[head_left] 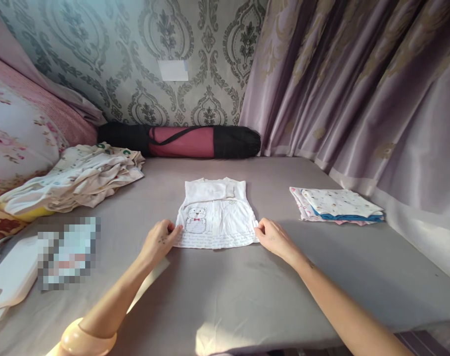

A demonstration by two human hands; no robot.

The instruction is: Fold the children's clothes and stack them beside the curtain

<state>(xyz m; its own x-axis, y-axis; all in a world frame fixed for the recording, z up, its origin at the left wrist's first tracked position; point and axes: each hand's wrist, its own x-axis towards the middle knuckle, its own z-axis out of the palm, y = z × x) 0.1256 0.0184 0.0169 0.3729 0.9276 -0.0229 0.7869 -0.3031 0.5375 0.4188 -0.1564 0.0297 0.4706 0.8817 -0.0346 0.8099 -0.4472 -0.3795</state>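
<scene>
A small white baby shirt (232,225) with a printed bear and rows of lettering lies flat on the grey bed sheet (225,291). Its sleeves are folded across the chest. My left hand (161,239) pinches the shirt's left side edge near the hem, thumb and fingers together. On the opposite side edge, at about the same height, my right hand (275,237) pinches the cloth as well. A pale bangle (87,338) circles my left forearm.
Folded clothes (339,203) are stacked at right. A loose pile of clothes (87,175) lies at left by a floral pillow (17,128). Nearer are a white device (17,272) and a blurred-out item (71,254). A black and maroon roll bag (180,142) lies along the wall.
</scene>
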